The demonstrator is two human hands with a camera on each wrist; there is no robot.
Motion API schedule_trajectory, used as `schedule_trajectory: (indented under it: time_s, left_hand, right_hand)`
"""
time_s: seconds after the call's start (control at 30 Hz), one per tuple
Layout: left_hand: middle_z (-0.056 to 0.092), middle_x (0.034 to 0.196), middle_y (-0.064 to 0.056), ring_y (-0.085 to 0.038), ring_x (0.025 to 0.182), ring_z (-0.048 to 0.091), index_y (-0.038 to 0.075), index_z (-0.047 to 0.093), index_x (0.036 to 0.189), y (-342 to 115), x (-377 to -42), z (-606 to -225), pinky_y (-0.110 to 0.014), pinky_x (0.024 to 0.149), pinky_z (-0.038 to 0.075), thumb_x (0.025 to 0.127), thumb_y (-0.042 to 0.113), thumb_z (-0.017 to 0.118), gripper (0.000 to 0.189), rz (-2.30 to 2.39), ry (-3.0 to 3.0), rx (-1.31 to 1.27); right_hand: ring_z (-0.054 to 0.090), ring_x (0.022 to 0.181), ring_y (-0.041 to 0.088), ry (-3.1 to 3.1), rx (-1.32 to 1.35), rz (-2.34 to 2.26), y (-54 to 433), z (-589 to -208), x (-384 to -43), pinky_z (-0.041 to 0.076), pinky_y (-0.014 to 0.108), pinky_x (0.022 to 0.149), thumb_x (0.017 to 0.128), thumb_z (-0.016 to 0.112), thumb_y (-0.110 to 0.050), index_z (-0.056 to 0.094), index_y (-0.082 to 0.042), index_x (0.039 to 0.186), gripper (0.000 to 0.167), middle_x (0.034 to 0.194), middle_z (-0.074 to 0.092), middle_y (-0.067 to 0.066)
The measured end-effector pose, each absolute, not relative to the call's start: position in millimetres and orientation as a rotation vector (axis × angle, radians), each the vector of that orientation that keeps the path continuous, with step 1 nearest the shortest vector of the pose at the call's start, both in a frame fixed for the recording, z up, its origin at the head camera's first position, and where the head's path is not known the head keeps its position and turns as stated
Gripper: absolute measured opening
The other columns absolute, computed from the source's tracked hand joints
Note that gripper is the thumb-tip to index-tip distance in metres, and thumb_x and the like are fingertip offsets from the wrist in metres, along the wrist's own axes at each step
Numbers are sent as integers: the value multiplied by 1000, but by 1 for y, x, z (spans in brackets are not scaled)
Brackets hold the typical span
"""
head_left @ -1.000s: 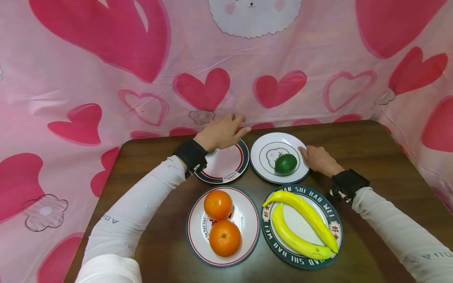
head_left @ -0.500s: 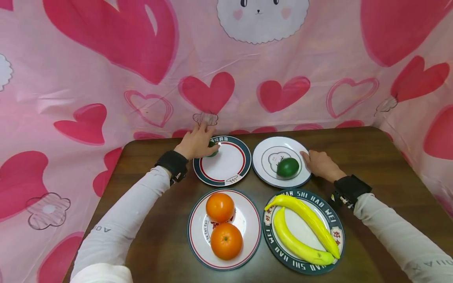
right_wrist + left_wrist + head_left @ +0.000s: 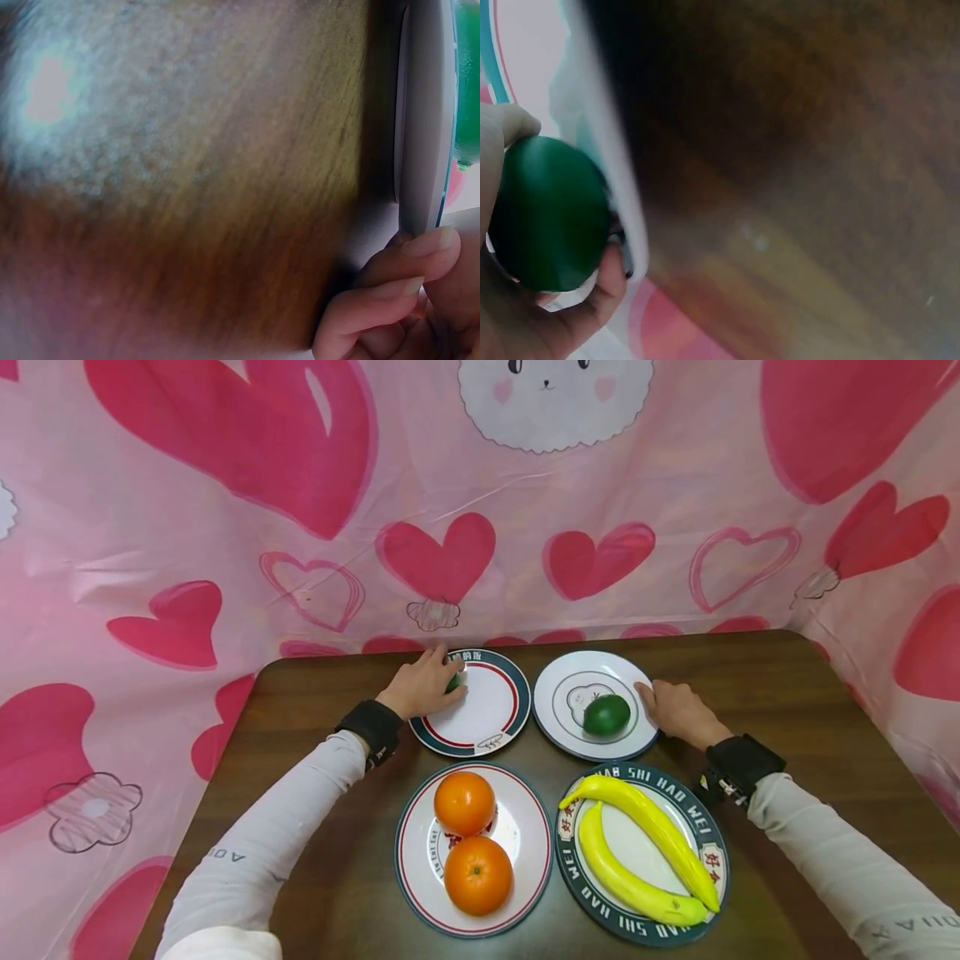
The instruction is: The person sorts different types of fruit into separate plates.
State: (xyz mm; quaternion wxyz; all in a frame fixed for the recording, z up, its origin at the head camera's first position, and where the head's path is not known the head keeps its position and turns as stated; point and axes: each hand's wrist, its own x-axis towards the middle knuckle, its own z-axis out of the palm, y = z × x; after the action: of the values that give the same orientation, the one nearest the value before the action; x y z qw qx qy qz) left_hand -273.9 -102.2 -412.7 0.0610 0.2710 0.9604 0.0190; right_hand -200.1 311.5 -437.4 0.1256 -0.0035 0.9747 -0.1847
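On the back left plate (image 3: 487, 710), white with a dark rim and red ring, my left hand (image 3: 422, 685) has its thumb and fingers curled round a smooth green oval fruit (image 3: 551, 214). In the head view the hand hides most of that fruit. My right hand (image 3: 678, 710) pinches the right edge of the back right white plate (image 3: 555, 693), thumb above and fingers beneath the rim (image 3: 427, 142). A second green oval fruit (image 3: 607, 716) lies on this plate, left of my right hand and apart from it.
Two oranges (image 3: 478, 875) sit on the front left plate (image 3: 525, 860). Two yellow bananas (image 3: 645, 822) lie on the dark-rimmed front right plate (image 3: 592, 893). A pink heart-patterned cloth (image 3: 510, 577) hangs behind the brown table (image 3: 787, 718).
My left hand has moved left and down from above the back left plate and now grips the green fruit there. My right hand has stayed at its plate's edge.
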Motion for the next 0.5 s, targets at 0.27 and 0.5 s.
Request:
schedule_trajectory:
  time_s: [0.27,0.5]
  left_hand:
    - [43,152,-25,-40,136,46,12,48,151,-95,-273,-420,-58,108,47,100,41,61,60,121,2863,778]
    - [47,147,-25,-40,126,57,9,47,151,-90,-274,-416,-54,107,49,100,39,62,61,147,2889,796]
  right_hand:
    - [62,85,35,2829,3,-552,312,-437,-202,59,56,88,110,34,-45,45,13,136,64,93,59,22]
    - [61,90,39,2816,7,-552,311,-435,-200,57,59,93,110,34,-45,43,13,139,66,103,60,26]
